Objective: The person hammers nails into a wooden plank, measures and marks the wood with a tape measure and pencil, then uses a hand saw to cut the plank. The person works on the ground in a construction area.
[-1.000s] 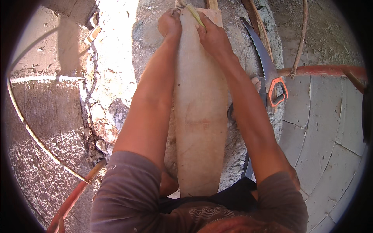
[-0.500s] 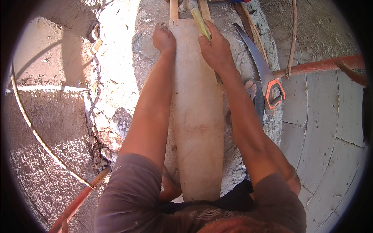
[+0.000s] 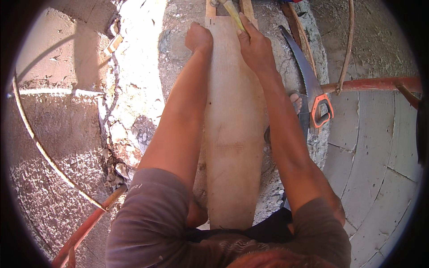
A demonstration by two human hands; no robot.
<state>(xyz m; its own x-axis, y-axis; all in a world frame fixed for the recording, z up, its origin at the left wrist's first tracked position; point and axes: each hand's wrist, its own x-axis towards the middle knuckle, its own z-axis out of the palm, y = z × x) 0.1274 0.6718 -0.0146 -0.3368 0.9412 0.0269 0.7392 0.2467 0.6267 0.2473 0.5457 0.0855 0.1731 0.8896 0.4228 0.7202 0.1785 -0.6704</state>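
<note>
A long plywood panel (image 3: 234, 116) runs lengthwise in front of me, its far end lying over two wooden strips (image 3: 246, 6). A nail (image 3: 212, 20) stands up near its far left corner. My right hand (image 3: 258, 48), over the panel's right edge, is closed round the yellowish handle of a hammer (image 3: 233, 14). The hammer's head is partly cut off by the top of the picture. Against the panel's far left edge, my left hand (image 3: 198, 37) is closed in a fist, and whatever it may hold is hidden.
A handsaw (image 3: 308, 76) with an orange-edged handle lies at the right. Beyond it runs a red pipe (image 3: 375, 84) beside grey block paving (image 3: 371, 147). Another red pipe (image 3: 89, 228) and a thin curved rod (image 3: 49, 158) are at the left. Rough concrete (image 3: 178, 18) lies under the panel.
The whole view has shifted, so the panel, saw and hands sit slightly farther right and the far end higher. My right hand still grips the hammer; my left stays at the panel's edge.
</note>
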